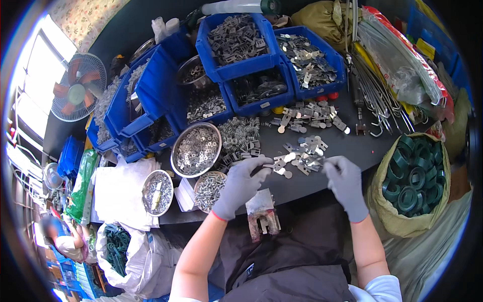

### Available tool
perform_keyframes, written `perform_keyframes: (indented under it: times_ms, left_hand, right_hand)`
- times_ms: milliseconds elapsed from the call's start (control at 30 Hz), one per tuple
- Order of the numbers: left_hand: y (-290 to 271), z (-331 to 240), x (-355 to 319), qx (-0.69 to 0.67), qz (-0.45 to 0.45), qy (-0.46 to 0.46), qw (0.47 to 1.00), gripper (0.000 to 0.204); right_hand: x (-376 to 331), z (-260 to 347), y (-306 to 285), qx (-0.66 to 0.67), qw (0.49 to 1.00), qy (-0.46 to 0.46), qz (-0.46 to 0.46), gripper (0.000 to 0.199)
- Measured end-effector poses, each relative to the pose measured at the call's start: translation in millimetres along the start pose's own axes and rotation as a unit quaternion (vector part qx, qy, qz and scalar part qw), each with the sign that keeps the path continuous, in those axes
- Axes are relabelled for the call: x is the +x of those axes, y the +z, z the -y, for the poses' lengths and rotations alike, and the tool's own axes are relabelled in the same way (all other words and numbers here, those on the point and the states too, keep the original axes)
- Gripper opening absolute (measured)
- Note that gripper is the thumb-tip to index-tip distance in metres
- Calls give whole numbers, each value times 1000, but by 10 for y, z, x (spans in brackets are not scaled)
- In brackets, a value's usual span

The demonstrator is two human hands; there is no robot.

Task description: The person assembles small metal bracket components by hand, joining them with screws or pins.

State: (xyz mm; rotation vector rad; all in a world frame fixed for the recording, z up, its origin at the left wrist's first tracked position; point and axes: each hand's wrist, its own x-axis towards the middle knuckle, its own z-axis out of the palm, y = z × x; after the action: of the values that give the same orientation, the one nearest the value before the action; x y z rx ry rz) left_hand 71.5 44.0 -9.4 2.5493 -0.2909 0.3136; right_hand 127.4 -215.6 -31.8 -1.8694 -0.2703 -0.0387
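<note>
My left hand (243, 187), in a grey glove with a red cuff, has its fingers curled at the left end of a small pile of flat metal clips (302, 160). Whatever its fingertips hold is too small to make out. At the pile's right end my right hand (346, 187), gloved alike, has thumb and fingers pinched together; what lies between them is hidden. Between my forearms, at the table's front edge, stands a worn metal fixture (261, 207) with a forked lower end. Behind the pile lies another heap of metal clips (313, 115).
Steel bowls of washers (195, 150), rivet-like parts (157, 193) and screws (210, 190) stand left, beside heaped springs (237, 138). Blue bins (236, 43) of metal parts line the back. A sack of green coiled straps (415, 179) stands right. Another person (68, 241) is far left.
</note>
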Motion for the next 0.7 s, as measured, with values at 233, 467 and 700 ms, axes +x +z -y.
perform_keyframes:
  times_ms: [233, 467, 700]
  left_hand:
    - [69, -330, -354, -544, -62, -233, 804, 32]
    - [-40, -614, -519, -305, -38, -225, 925, 23]
    - [-70, -861, -849, -414, 59, -251, 873, 24]
  right_hand:
    - [-202, 479, 340, -44, 983, -152, 98, 8]
    - [-275, 433, 164, -124, 943, -209, 227, 8]
    - [-507, 434, -233, 116, 880, 133, 441, 26]
